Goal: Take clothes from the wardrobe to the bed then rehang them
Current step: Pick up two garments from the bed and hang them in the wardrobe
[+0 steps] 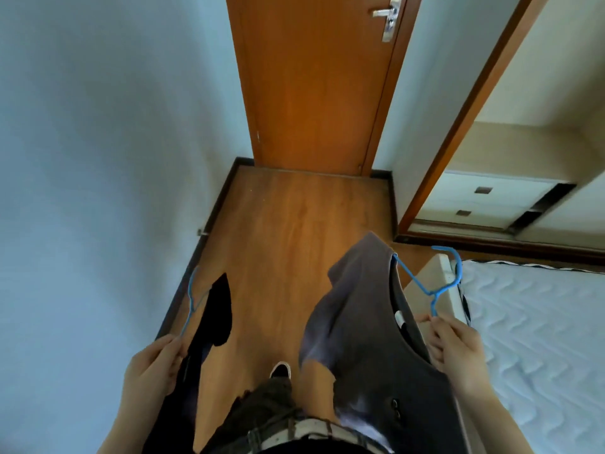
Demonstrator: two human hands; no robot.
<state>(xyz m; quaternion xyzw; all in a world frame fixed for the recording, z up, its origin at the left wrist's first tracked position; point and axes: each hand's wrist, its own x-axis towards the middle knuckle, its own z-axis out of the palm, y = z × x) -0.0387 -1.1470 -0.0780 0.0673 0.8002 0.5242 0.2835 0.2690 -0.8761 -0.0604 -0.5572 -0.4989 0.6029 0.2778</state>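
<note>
Left grip was curled round the end of a blue hanger, black garment hanging just right of it. Right grip pinched the second blue hanger, grey shirt draped from it to that grip's left. Bed lay just right of the right grip, wardrobe beyond it, door well ahead of both across the wood floor

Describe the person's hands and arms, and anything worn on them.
The left hand and right hand are bare: no gloves, rings or watch show. The left forearm and right forearm are uncovered too, with no sleeve in view.
</note>
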